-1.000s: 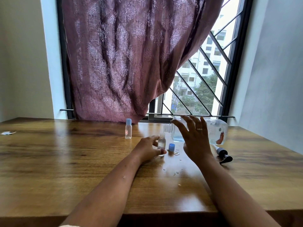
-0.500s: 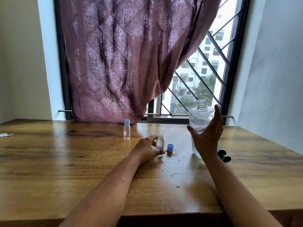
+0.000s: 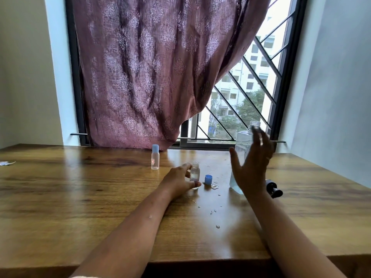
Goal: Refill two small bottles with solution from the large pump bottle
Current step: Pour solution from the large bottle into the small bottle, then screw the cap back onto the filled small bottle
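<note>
An uncapped small clear bottle (image 3: pixel 195 174) stands on the wooden table (image 3: pixel 80 197), with my left hand (image 3: pixel 177 181) gripping it between thumb and fingers. Its blue cap (image 3: pixel 208 179) lies just to the right. A second small bottle (image 3: pixel 155 157), with a blue cap on, stands further back to the left. The large clear bottle (image 3: pixel 242 143), with no pump on it and some bluish liquid at the bottom, stands upright at the right. My right hand (image 3: pixel 251 169) hovers in front of it with fingers spread and blurred. The black pump head (image 3: pixel 273 187) lies on the table behind my right wrist.
Spilled drops (image 3: pixel 214 211) dot the table between my arms. A scrap of paper (image 3: pixel 6 163) lies at the far left edge. A purple curtain (image 3: pixel 140 77) hangs over the barred window right behind the table.
The large bottle went from tipped on its side in my right hand to standing upright. My right hand has let it go and lifted. My left hand has stayed on the small bottle.
</note>
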